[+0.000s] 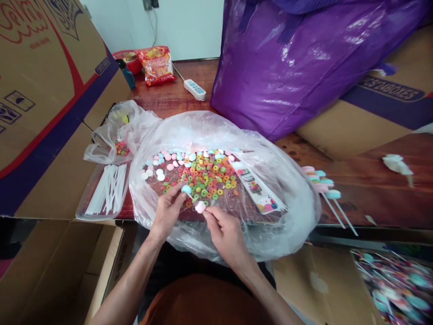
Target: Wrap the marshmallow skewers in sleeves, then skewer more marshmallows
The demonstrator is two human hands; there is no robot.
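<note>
Thumb and fingers of my left hand [169, 205] pinch a pale blue marshmallow [186, 189]. My right hand [225, 230] is closed with its fingertips just behind a pink and white marshmallow [200, 206]. A short length of thin white stick [191, 197] shows between the two marshmallows; the part inside my right hand is hidden. Below them, many colourful ring-shaped candies [209, 178] lie in a clear plastic bag [294, 198] spread open on the table. Loose pink, white and blue marshmallows [170, 167] lie at the back and left. A printed packet [253, 187] rests to the right.
A clear tray of white sticks [107, 189] stands left, beside a smaller bag [96, 146]. Marshmallow skewers [326, 185] overhang the table's right front edge. A purple bag [270, 72] and cardboard boxes [43, 108] border the table. A box at lower right holds many skewers [399, 284].
</note>
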